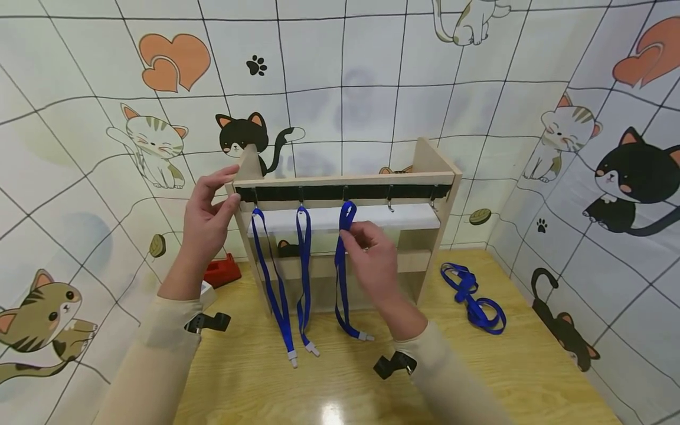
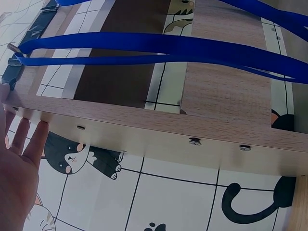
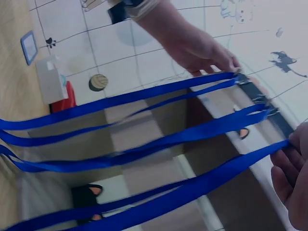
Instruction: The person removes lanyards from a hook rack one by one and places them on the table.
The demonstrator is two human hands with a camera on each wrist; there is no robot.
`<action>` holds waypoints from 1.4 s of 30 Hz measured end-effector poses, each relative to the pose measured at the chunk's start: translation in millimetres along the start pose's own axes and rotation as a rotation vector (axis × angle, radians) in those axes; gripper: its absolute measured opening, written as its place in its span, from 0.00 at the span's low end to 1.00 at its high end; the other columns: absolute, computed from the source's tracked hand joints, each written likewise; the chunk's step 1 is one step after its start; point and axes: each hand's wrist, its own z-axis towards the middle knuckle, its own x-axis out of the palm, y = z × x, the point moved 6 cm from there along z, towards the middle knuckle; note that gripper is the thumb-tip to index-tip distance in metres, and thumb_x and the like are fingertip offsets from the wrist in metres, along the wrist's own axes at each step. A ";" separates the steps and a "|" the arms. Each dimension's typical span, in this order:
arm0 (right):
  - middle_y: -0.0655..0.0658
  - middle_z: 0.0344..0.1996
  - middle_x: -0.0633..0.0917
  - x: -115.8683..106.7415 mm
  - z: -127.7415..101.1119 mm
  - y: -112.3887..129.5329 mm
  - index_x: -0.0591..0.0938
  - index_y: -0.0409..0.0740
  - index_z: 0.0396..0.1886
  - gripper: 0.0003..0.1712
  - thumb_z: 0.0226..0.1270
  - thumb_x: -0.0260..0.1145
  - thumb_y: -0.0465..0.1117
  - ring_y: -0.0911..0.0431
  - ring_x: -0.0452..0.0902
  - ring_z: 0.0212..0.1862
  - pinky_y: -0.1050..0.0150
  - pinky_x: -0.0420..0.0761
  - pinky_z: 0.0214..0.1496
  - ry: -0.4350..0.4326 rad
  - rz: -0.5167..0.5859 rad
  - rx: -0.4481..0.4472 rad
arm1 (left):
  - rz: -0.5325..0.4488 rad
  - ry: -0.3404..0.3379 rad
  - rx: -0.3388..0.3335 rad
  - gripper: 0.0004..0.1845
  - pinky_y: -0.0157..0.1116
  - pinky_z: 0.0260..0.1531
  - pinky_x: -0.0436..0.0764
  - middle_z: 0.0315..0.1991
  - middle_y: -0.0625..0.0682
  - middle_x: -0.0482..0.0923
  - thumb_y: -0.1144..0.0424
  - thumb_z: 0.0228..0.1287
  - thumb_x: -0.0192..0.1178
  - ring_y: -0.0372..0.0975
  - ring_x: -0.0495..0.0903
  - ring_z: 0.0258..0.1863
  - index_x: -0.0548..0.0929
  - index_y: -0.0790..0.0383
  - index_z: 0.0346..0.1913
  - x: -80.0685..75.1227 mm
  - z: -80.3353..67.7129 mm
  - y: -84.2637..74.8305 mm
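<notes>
My right hand pinches a blue lanyard near its top loop, right at the third hook of the black strip on a small wooden shelf. Two more blue lanyards hang from the hooks to the left, their white clips pointing down. With fingers behind and thumb in front, my left hand holds the shelf's upper left corner; in the left wrist view its fingers lie along the side panel. Two hooks on the right carry nothing.
Another bundled blue lanyard lies on the wooden table right of the shelf. A red object and a white box stand behind my left forearm. A cat-print cloth surrounds the table at the back and sides.
</notes>
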 end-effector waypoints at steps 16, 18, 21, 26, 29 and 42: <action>0.41 0.36 0.91 -86.1 31.3 64.7 0.88 0.30 0.44 0.02 0.76 0.73 0.27 0.55 0.86 0.33 0.69 0.87 0.39 -0.017 0.001 -0.116 | 0.010 0.002 0.006 0.20 0.29 0.60 0.84 0.78 0.52 0.76 0.70 0.82 0.63 0.48 0.72 0.78 0.77 0.65 0.72 -0.3 0.1 0.5; 0.44 0.35 0.91 -97.9 33.8 68.0 0.88 0.29 0.44 0.02 0.76 0.72 0.26 0.55 0.86 0.33 0.69 0.88 0.39 -0.038 -0.007 -0.119 | 0.007 0.000 0.008 0.20 0.29 0.60 0.84 0.78 0.52 0.76 0.70 0.82 0.62 0.48 0.72 0.78 0.77 0.66 0.71 -0.3 0.3 0.2; 0.47 0.34 0.91 -113.8 36.9 70.4 0.87 0.26 0.44 0.04 0.76 0.72 0.26 0.56 0.86 0.32 0.70 0.88 0.39 -0.069 -0.007 -0.126 | 0.005 -0.003 0.012 0.20 0.29 0.60 0.85 0.78 0.53 0.76 0.71 0.82 0.62 0.48 0.72 0.78 0.77 0.66 0.71 -0.4 0.3 -0.3; 0.49 0.34 0.91 -136.0 38.4 75.0 0.87 0.25 0.44 0.04 0.76 0.72 0.26 0.59 0.86 0.31 0.71 0.88 0.39 -0.071 -0.083 -0.183 | -0.005 -0.004 0.012 0.20 0.29 0.60 0.85 0.78 0.53 0.76 0.71 0.82 0.62 0.48 0.72 0.77 0.77 0.67 0.71 0.1 -0.4 -0.3; 0.50 0.34 0.91 -148.3 38.1 76.2 0.88 0.27 0.46 0.04 0.76 0.71 0.26 0.60 0.87 0.32 0.73 0.88 0.40 -0.049 -0.160 -0.205 | -0.011 -0.002 0.007 0.20 0.29 0.60 0.85 0.78 0.54 0.76 0.71 0.82 0.62 0.48 0.72 0.77 0.77 0.67 0.71 0.8 -1.2 0.6; 0.52 0.32 0.89 -202.7 41.2 55.5 0.85 0.25 0.43 0.03 0.73 0.71 0.21 0.61 0.84 0.31 0.76 0.85 0.40 0.012 -0.264 -0.206 | -0.001 -0.006 0.003 0.20 0.29 0.60 0.85 0.78 0.53 0.76 0.71 0.82 0.62 0.50 0.71 0.78 0.77 0.66 0.71 0.2 -1.4 0.3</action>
